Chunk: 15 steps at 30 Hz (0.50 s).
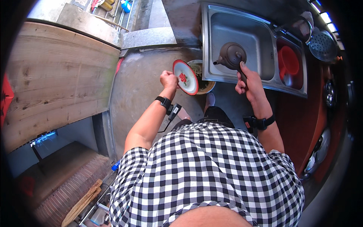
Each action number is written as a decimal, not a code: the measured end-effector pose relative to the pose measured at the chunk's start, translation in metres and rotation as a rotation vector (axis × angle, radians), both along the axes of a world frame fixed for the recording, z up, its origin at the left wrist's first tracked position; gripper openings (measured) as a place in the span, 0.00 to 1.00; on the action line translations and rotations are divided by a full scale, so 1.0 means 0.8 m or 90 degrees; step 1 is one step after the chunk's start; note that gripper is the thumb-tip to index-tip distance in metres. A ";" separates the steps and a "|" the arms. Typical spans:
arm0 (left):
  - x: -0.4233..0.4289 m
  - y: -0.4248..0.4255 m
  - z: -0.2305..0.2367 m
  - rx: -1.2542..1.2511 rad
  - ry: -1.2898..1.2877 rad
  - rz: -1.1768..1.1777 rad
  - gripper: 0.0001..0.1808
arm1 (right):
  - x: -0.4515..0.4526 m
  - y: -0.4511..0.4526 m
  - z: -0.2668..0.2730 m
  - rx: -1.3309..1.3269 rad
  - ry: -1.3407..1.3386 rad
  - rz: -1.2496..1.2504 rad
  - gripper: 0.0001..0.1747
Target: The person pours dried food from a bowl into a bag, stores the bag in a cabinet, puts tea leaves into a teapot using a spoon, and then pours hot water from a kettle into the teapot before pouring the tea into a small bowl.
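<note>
In my left hand (169, 80) is an enamel plate (183, 74) with a red rim and a red flower, gripped by its near edge and steeply tilted. Partly behind the plate, a bucket (209, 88) stands on the floor beside the sink; wet greenish matter shows inside it. My right hand (249, 82) grips the side handle of a dark brown clay teapot (231, 54). The teapot is over the near left part of the stainless steel sink (252, 37), its lid on and its spout pointing left.
A red plastic dipper (289, 61) sits in the smaller right basin. Beyond it a metal strainer (322, 45) stands by the faucet (309, 31). A wooden door (62, 76) is on the left, with a doorstep slab (149, 38) ahead. Metal pans (320, 144) lie along the right.
</note>
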<state>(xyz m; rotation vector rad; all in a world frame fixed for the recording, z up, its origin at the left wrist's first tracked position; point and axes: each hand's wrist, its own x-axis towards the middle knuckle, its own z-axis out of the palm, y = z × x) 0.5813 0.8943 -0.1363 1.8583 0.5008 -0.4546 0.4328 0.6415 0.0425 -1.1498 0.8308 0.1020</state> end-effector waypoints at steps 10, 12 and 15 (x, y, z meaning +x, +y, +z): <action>0.001 -0.029 -0.043 0.305 -0.274 -0.183 0.05 | -0.007 -0.013 -0.011 0.000 -0.009 -0.020 0.27; -0.004 -0.032 -0.020 0.273 -0.175 -0.162 0.03 | -0.007 -0.015 -0.015 -0.004 0.010 -0.027 0.27; -0.007 -0.019 -0.002 0.211 -0.103 -0.140 0.05 | -0.001 -0.009 -0.016 -0.025 0.002 -0.009 0.26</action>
